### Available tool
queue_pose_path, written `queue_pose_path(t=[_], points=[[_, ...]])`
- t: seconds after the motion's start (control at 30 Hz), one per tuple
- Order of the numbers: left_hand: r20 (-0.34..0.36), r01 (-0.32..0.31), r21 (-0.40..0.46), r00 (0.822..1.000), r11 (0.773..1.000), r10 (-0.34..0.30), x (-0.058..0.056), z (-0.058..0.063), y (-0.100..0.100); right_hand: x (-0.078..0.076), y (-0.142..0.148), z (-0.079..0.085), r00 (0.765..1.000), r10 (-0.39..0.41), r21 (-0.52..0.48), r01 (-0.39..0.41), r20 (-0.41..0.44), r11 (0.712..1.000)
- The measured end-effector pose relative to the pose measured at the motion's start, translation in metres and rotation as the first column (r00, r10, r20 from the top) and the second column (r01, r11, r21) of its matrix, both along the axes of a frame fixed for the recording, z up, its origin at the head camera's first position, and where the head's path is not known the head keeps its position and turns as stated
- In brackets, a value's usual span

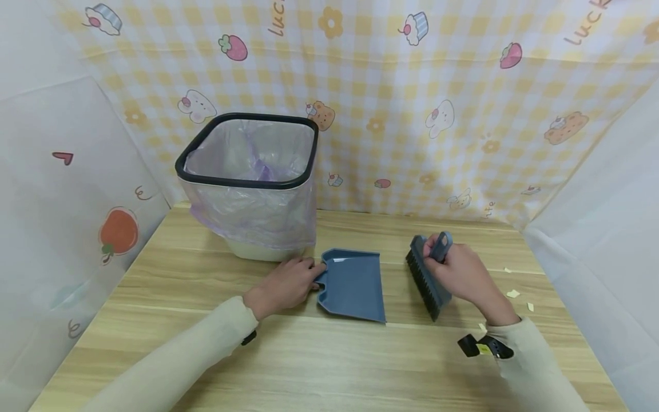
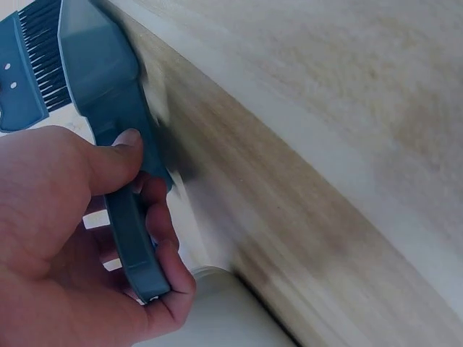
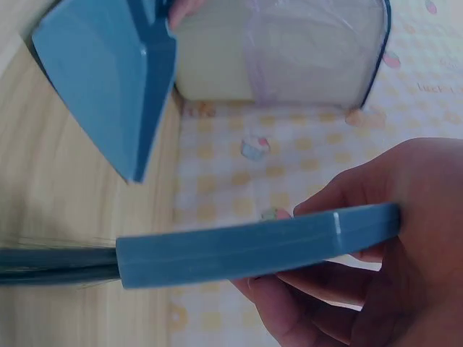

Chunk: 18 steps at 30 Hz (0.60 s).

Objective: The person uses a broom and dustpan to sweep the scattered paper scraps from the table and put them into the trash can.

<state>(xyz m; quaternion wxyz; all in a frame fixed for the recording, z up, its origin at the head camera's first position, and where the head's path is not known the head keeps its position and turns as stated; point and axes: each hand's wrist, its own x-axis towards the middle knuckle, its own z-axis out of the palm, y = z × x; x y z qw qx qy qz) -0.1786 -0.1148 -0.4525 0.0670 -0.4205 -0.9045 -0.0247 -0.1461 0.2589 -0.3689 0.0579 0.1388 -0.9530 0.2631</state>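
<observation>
A blue dustpan (image 1: 355, 286) is at the middle of the wooden table, its flat lip facing right. My left hand (image 1: 289, 286) grips its handle (image 2: 134, 238), thumb along the top and fingers curled beneath. To the right, my right hand (image 1: 458, 272) holds a blue hand brush (image 1: 429, 277) by its handle, with the dark bristles (image 1: 422, 286) facing the dustpan. In the right wrist view the brush's blue back (image 3: 239, 246) runs from the palm toward the table. A gap of bare wood separates brush and dustpan.
A bin (image 1: 247, 217) with a black rim and a translucent purple liner stands behind my left hand. Several small pale-yellow scraps (image 1: 513, 293) lie right of my right hand. A yellow checked cloth (image 1: 381, 114) hangs behind the table (image 1: 309, 366), with white sheets at both sides.
</observation>
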Motion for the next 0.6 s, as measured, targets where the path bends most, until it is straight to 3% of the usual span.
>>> queue_pose_path(t=[0.3,0.6], points=[[-0.011,-0.027,-0.013,1.0,1.0,0.027,0.001,0.0,0.002,0.007,0.05,0.013,0.995,-0.095,0.021,0.095,0.038,0.995],[0.002,-0.032,-0.022,0.999,0.999,0.032,0.002,0.001,0.003,0.011,0.101,0.015,0.987,-0.162,0.107,0.16,0.008,0.981]])
